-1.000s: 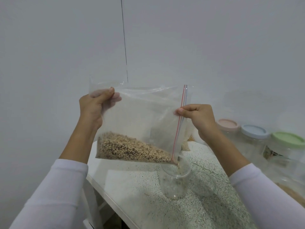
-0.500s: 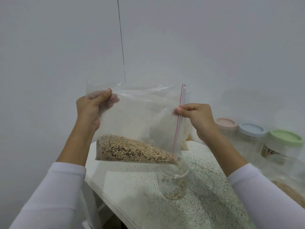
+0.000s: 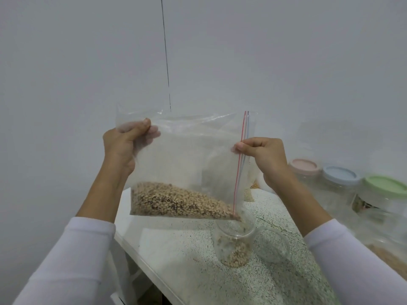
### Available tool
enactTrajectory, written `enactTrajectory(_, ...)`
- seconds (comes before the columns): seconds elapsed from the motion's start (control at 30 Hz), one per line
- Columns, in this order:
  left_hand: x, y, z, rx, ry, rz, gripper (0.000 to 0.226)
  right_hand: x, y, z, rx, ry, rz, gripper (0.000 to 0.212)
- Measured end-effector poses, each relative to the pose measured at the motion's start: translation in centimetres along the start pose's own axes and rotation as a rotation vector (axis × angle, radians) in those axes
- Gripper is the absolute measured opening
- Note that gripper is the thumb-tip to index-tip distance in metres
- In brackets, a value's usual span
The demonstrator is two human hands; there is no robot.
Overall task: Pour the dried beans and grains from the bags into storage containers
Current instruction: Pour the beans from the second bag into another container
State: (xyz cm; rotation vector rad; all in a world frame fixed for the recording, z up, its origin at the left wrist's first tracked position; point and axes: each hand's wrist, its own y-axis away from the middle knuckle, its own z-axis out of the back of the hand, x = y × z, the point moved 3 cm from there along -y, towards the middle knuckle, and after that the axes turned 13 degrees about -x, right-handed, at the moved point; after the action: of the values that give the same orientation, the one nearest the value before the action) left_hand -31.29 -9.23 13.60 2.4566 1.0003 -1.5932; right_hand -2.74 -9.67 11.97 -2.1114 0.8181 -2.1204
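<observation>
You hold the clear zip bag (image 3: pixel 187 159) turned on its side above the speckled surface (image 3: pixel 187 260), so its red-and-blue zip edge runs nearly upright at the right. Your left hand (image 3: pixel 120 148) grips the upper closed corner, the thumb on the near face and the fingers (image 3: pixel 153 134) showing through the plastic behind it. Your right hand (image 3: pixel 262 153) pinches the zip strip between thumb and curled fingers about halfway down. The beans (image 3: pixel 176 201) lie in a wedge along the bottom edge, tapering to the low right corner, which sits just over the mouth of the open clear jar (image 3: pixel 234 243); the jar holds a shallow layer so far, so most of the pour looks to be ahead. To do it well, keep that low corner centred over the mouth and close to the rim, since the opening is narrow next to the bag. Raise the left hand gradually so the wedge slides in a thin stream, not a rush. Hold the zip slightly parted with the right hand so beans do not jam. The light jar may tip if the bag drags on it; the clear lid (image 3: pixel 272 246) lies just beside it.
</observation>
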Motion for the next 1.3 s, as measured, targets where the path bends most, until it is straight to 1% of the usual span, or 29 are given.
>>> enactTrajectory(0.1,0.2,0.0,0.2,-0.024,0.003,0.000,0.023,0.2,0.2,-0.3,0.072,0.026,0.007,0.004)
enactTrajectory(0.23,0.1,0.1,0.2,0.005,-0.001,0.003,0.023,0.0,0.2,-0.1,-0.019,0.018,0.026,0.003)
enactTrajectory(0.37,0.5,0.0,0.4,-0.024,0.006,0.008,0.026,0.1,0.3,-0.3,0.066,0.018,0.017,0.006)
enactTrajectory(0.47,0.5,0.1,0.4,-0.013,0.002,0.013,0.026,0.0,0.2,-0.1,0.003,0.015,0.016,0.005)
enactTrajectory(0.57,0.8,0.2,0.4,-0.022,0.005,0.011,0.026,0.1,0.3,-0.2,0.068,0.023,0.016,0.004)
enactTrajectory(0.63,0.7,0.2,0.3,-0.017,0.007,0.012,0.026,0.1,0.1,-0.1,0.053,0.030,0.020,0.003)
enactTrajectory(0.7,0.5,0.3,0.1,-0.002,-0.010,-0.005,0.023,-0.1,0.0,0.1,0.001,0.028,0.015,0.002)
enactTrajectory(0.83,0.5,0.4,-0.2,-0.019,-0.025,-0.035,0.019,0.0,0.2,-0.1,0.047,0.015,0.004,0.004)
enactTrajectory(0.93,0.5,0.4,-0.1,-0.029,-0.030,-0.046,0.014,0.1,0.1,0.0,0.019,0.014,0.002,0.002)
enactTrajectory(1.0,0.5,0.4,0.0,-0.019,-0.037,-0.048,0.012,0.1,0.1,0.1,0.033,0.006,-0.009,0.005)
enactTrajectory(1.1,0.3,0.3,0.0,0.010,-0.033,-0.049,0.022,0.2,0.2,0.2,0.010,-0.004,-0.020,0.004)
enactTrajectory(1.17,0.1,0.3,0.0,0.035,-0.047,-0.058,0.026,0.2,0.4,0.2,0.026,-0.008,-0.021,0.004)
enactTrajectory(1.23,-0.1,0.3,0.1,0.027,-0.042,-0.057,0.025,0.3,0.6,0.1,0.078,0.000,-0.024,0.004)
enactTrajectory(1.3,-0.2,0.3,0.1,0.002,-0.022,-0.056,0.022,0.3,0.5,0.2,0.082,0.003,-0.023,0.005)
